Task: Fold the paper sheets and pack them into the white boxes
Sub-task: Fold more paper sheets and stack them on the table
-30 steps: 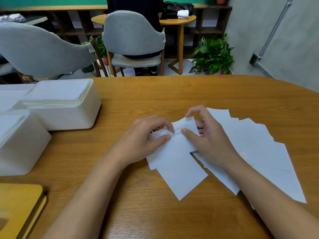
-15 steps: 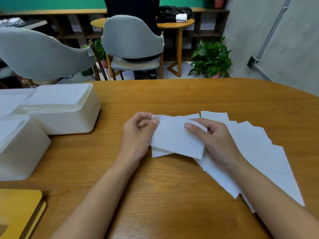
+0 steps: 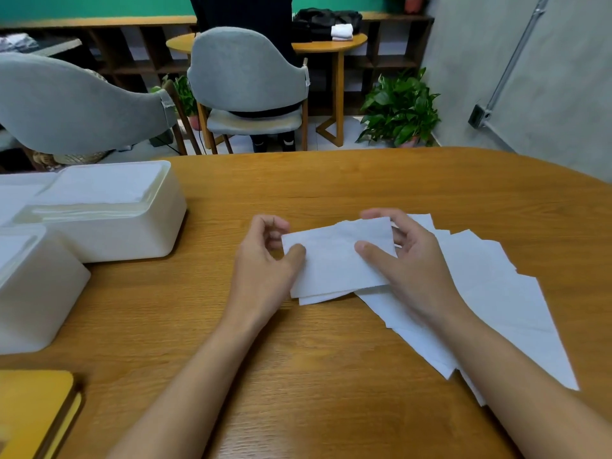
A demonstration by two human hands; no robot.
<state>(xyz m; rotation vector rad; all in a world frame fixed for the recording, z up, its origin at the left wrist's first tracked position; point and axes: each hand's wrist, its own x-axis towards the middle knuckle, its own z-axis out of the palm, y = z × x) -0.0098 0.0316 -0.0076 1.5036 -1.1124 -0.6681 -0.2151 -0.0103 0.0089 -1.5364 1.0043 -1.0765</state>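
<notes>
A folded white paper sheet [image 3: 334,260] is held over the wooden table [image 3: 298,359] at mid frame. My left hand [image 3: 265,270] pinches its left edge between thumb and fingers. My right hand [image 3: 407,260] pinches its right edge, thumb on top and fingers behind. Under and to the right of my right hand, several flat white sheets [image 3: 496,293] lie fanned out on the table. Two white boxes stand at the left: a far one [image 3: 132,226] with folded paper inside and a near one [image 3: 33,293].
A yellow book-like object [image 3: 33,412] lies at the near left corner. Beyond the table's far edge stand two grey chairs [image 3: 245,77], a small round wooden table [image 3: 331,44] and a potted plant [image 3: 400,111]. A grey wall rises at the right.
The sheet went from being pressed and creased on the table to being lifted and held folded between both hands. My hands have moved apart to its two ends.
</notes>
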